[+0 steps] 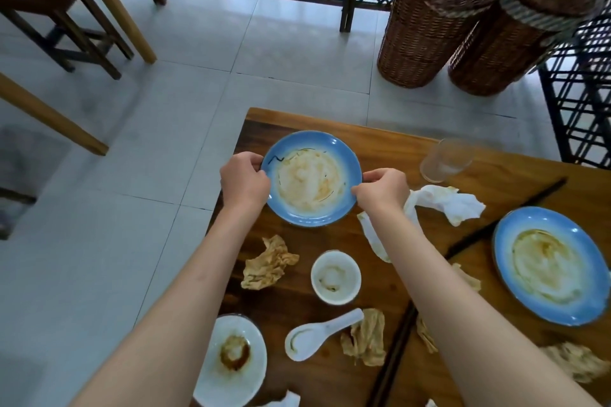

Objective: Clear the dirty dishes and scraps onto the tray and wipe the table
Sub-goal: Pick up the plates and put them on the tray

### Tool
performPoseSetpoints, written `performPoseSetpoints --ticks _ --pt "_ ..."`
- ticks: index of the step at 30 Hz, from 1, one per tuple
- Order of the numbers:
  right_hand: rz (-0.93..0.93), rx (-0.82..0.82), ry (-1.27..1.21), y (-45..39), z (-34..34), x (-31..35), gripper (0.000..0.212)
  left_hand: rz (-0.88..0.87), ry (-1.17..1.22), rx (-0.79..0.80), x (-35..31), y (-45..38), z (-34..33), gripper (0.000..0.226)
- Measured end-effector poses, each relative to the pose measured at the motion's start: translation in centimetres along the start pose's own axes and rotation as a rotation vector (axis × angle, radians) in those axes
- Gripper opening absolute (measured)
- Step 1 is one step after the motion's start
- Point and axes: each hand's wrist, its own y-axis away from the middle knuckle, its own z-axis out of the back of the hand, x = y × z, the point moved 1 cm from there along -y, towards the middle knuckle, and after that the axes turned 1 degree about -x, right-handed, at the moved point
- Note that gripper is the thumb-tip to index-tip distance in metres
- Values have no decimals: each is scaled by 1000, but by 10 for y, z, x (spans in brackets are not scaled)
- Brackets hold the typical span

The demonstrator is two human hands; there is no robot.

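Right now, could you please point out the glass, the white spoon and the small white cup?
glass (444,160), head view, its clear side wall.
white spoon (305,339), head view, its bowl.
small white cup (335,276), head view, its stained inside.

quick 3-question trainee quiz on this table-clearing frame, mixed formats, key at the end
1. True or false: both hands hold the blue plate by its rim.
2. What lies nearest the white spoon? A) clear glass B) small white bowl C) wicker baskets
3. Fill in: the dark chopsticks lie on the ____.

Key: 1 true: left hand, right hand. 2 B. 3 table.
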Motion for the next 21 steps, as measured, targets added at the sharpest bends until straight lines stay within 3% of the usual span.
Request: performPoseSetpoints --ticks 7,14,21 --pt "-218 183 -281 7 9 -3 29 194 153 86 7 0 -2 33" --pt "-220 173 -395 21 46 -10 29 161 292 114 -11 26 9 35" --pt "-122 110 -432 36 128 -30 18 106 364 195 -63 85 23 37"
